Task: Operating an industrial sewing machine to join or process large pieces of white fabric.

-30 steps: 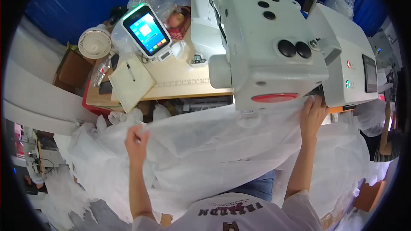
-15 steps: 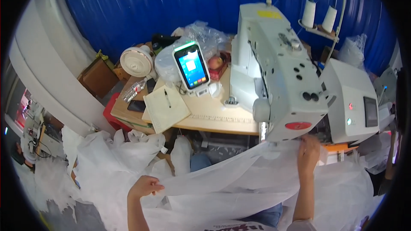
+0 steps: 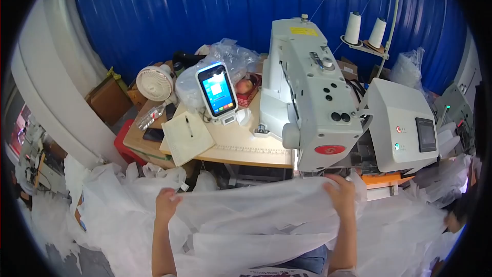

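White fabric [image 3: 251, 210], one edge in the grip of left hand [image 3: 166, 204] and right hand [image 3: 342, 195] (two thread cones [image 3: 353, 28] beyond)

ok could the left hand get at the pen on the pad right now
Probably yes, reaching forward: the pen lies uncovered on the pad, and nothing seems to block it. But the left hand appears to be pinching the white fabric, so it would likely have to let go first.
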`<action>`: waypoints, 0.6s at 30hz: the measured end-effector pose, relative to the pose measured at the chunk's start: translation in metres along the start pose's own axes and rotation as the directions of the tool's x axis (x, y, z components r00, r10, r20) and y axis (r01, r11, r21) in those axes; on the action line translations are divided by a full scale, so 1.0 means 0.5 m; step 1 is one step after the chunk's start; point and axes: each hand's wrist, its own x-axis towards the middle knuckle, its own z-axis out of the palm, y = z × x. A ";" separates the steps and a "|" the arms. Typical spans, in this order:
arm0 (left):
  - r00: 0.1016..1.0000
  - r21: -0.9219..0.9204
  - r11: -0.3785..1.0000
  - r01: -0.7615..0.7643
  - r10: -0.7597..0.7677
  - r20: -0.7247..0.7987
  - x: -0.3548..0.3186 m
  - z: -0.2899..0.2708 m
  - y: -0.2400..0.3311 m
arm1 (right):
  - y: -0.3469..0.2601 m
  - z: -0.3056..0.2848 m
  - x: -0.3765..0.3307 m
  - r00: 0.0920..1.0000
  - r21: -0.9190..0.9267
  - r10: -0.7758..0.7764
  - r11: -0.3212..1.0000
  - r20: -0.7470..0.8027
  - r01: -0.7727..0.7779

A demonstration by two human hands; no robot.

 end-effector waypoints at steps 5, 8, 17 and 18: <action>0.646 -0.496 0.463 0.735 -0.256 0.719 0.015 -0.044 0.075 | 0.121 -0.095 -0.097 0.942 -0.148 0.318 0.942 0.103 -0.302; 0.701 -0.761 0.069 0.645 -0.450 0.553 0.072 -0.037 0.069 | 0.087 -0.096 -0.089 0.922 0.441 0.382 0.817 0.071 -0.372; 0.998 -0.070 0.997 -0.039 0.036 -0.046 0.056 -0.009 0.161 | -0.004 -0.028 0.012 0.952 -0.306 -0.043 0.950 -0.303 -0.055; 0.997 -0.061 0.998 -0.017 0.012 -0.082 0.060 -0.003 0.157 | 0.006 -0.018 0.029 0.959 -0.359 -0.103 0.933 -0.262 0.002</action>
